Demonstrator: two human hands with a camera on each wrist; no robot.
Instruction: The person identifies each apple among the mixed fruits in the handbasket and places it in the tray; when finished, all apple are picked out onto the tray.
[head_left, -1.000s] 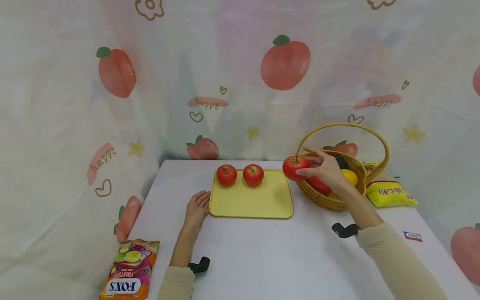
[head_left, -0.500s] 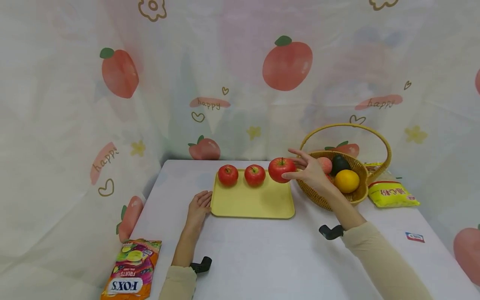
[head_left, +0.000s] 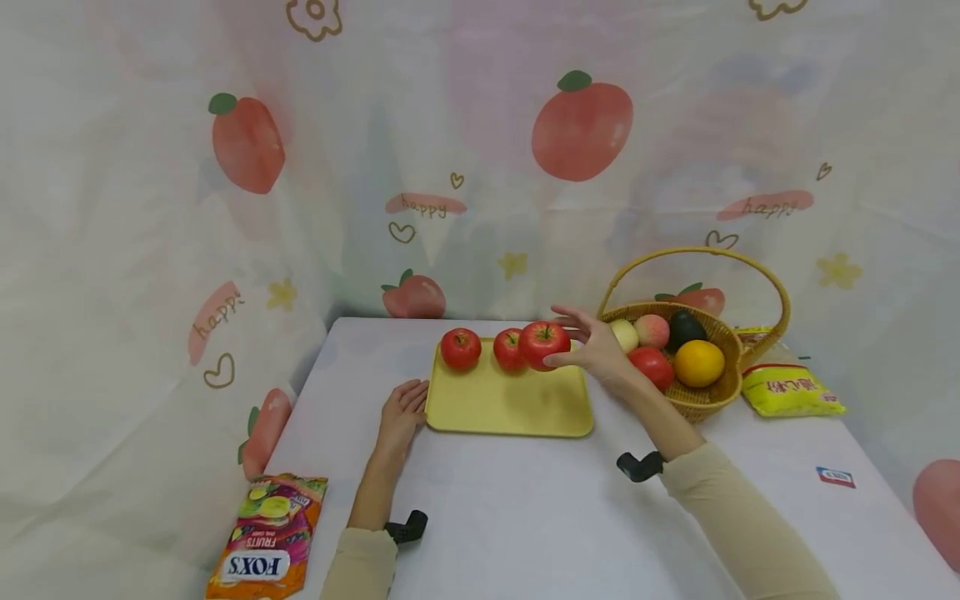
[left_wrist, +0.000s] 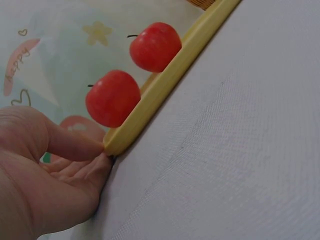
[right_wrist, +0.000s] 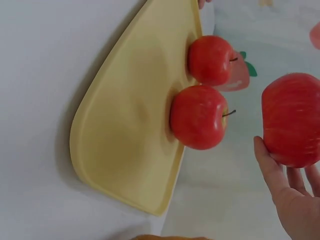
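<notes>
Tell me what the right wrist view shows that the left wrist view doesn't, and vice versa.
Only the right wrist: the right hand holding a round red apple. Only the left wrist: the brown word "happy" on the pale backdrop. Both: two more round red apples on a shallow yellow rectangular tray, the white table, and the left hand, barely visible in the former.

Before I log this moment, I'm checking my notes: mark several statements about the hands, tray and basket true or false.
1. The right hand holds a red apple. True.
2. Two other apples sit on the tray. True.
3. Neither of the hands touches the tray. False: the left hand touches its edge.
4. The basket holds a yellow fruit. True.
5. The basket stands left of the tray. False: it stands right of it.
</notes>
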